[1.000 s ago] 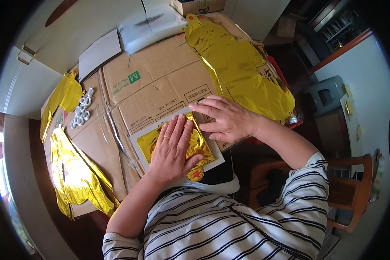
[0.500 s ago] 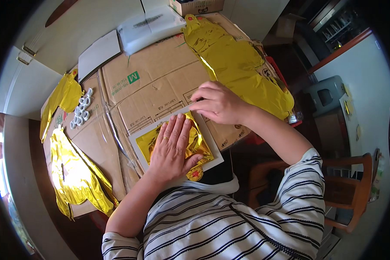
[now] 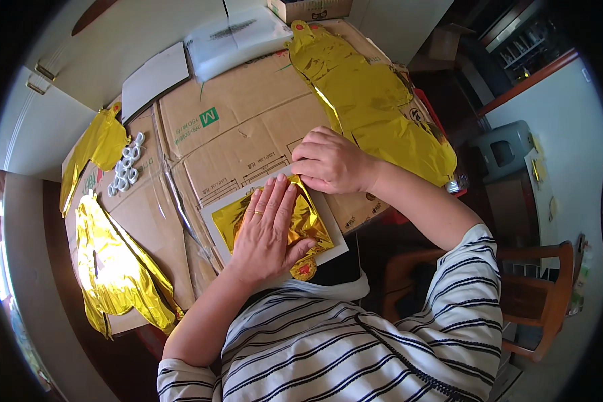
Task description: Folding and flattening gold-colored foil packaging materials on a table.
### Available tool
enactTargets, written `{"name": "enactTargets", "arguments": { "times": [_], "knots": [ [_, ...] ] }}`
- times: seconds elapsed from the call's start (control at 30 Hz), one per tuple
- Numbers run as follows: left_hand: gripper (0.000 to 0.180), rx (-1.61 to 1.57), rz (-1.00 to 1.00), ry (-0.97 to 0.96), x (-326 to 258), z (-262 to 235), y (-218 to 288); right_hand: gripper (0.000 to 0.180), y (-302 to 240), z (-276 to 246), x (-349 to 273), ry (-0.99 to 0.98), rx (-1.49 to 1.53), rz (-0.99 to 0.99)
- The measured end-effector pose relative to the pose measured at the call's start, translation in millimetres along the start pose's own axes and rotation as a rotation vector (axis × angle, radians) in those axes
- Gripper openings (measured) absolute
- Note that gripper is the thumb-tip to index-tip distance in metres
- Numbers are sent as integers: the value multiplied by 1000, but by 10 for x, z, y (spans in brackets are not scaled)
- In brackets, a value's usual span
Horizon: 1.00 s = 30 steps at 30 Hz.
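My left hand [image 3: 266, 224] lies flat, fingers stretched out, on a folded gold foil sheet [image 3: 313, 224] that looks like a flattened foil balloon. Beneath the foil is a pale card [image 3: 340, 248], which shows as a border around it. A round gold tab with red marks [image 3: 303, 269] sticks out past the card's near edge, beside my left thumb. At the card's far corner my right hand [image 3: 331, 161] is closed, with thumb and fingers pressed together. Whatever may be between those fingertips is hidden.
Cardboard [image 3: 234, 127] covers the table. Unfolded gold foil pieces lie at the far right [image 3: 362, 87], far left [image 3: 104, 144] and near left [image 3: 114, 268]. Small white rolls [image 3: 125, 167] sit left of centre. Clear plastic bags [image 3: 238, 40] and a grey board [image 3: 154, 80] lie at the back.
My right hand's fingers have curled in and closed at the card's far corner. The left hand stays flat on the foil.
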<state>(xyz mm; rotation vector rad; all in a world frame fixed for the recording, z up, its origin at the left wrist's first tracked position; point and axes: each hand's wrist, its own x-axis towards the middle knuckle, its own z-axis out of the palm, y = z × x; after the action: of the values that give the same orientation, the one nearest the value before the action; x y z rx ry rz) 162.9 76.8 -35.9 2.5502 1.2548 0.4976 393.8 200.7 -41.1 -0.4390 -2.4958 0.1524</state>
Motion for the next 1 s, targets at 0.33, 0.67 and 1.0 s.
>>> {"name": "enactTargets", "arguments": {
  "times": [0.33,0.67,1.0],
  "knots": [
    [93,8,0,-2,7,-2,-2,16,-49,72,48,5,-67,67],
    [94,15,4,-4,10,-6,2,18,-44,-19,81,-74,120,238],
    [93,13,5,-10,13,-1,-3,24,-77,-15,105,-46,87,303]
  ]
}}
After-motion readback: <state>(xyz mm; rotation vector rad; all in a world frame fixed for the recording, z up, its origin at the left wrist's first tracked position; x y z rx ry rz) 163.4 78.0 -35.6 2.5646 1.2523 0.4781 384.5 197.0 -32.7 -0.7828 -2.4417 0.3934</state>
